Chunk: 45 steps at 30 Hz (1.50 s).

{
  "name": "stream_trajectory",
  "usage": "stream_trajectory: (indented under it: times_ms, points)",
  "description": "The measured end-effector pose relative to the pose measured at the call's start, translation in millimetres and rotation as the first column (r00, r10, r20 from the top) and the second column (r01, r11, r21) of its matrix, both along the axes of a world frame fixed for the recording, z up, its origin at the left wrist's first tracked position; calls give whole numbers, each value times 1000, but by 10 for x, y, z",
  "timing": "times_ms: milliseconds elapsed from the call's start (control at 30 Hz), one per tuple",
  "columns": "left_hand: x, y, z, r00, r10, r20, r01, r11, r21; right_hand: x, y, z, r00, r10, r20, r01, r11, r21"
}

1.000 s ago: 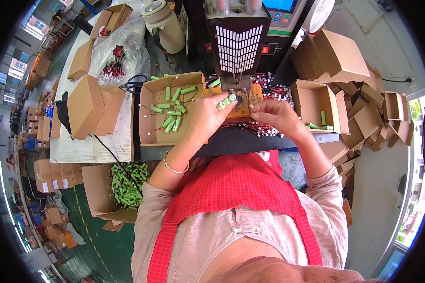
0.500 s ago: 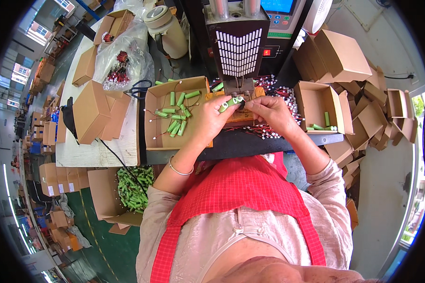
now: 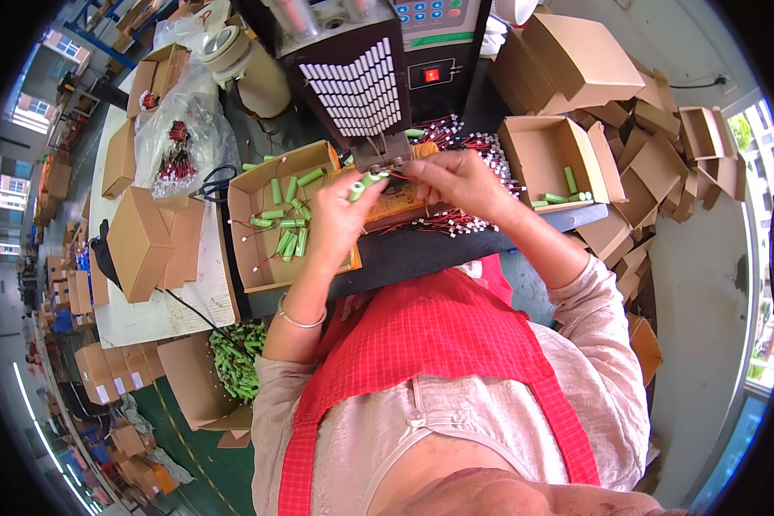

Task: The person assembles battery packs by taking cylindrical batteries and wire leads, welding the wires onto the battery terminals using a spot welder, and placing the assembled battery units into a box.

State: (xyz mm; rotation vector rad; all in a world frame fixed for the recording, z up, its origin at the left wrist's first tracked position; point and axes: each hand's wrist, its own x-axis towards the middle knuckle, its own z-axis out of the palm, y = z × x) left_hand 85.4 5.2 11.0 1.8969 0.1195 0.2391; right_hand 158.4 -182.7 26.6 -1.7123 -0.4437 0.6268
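Observation:
My left hand (image 3: 337,215) is closed around small green cylindrical battery cells (image 3: 367,182) with pale ends. It holds them just under the electrode tips of a black spot welding machine (image 3: 353,86). My right hand (image 3: 466,182) comes in from the other side, thumb and forefinger pinched on a thin wire lead (image 3: 404,175) beside the cells. The exact contact between lead and cell is too small to make out. Below the hands is a worn orange-brown block (image 3: 396,206). Red and black wire leads with white connectors (image 3: 482,163) lie heaped behind and beside my right hand.
An open carton (image 3: 254,249) at left holds several wired green cells. Another carton (image 3: 533,138) at right contains several more cells. Scissors (image 3: 218,182), a beige flask (image 3: 254,77) and a bag of leads (image 3: 185,146) sit at left. A floor carton (image 3: 189,378) holds many green cells.
The whole view has turned and shifted, so the bench appears further left and tilted. Both hands stay at the machine, the cells slightly closer to the electrode tips. My right fingers remain pinched.

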Motion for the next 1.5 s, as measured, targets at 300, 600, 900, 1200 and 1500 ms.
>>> stream_trajectory:
  times_ms: [300, 600, 900, 1200, 1500]
  points:
    - [-408, 1060, 111, 975, 156, -156, -120, 969, 215, 317, -1057, 1, 856, 133, 500, 131, 879, -458]
    - [-505, 884, 360, 982, 62, -180, 72, 757, 649, 136, -1063, -173, 759, 337, 557, 191, 703, -685]
    - [-268, 399, 170, 998, -67, 1, 65, 972, 224, 60, -1138, -202, 848, 229, 478, 179, 725, -665]
    - [-64, 45, -12, 989, 1, 148, -24, 988, 155, 38, -1158, 128, 723, -170, 669, 398, 895, -203]
    - [8, -51, -37, 993, -53, 107, 36, 987, 154, -362, -682, -104, 879, -330, 344, 326, 943, 73]
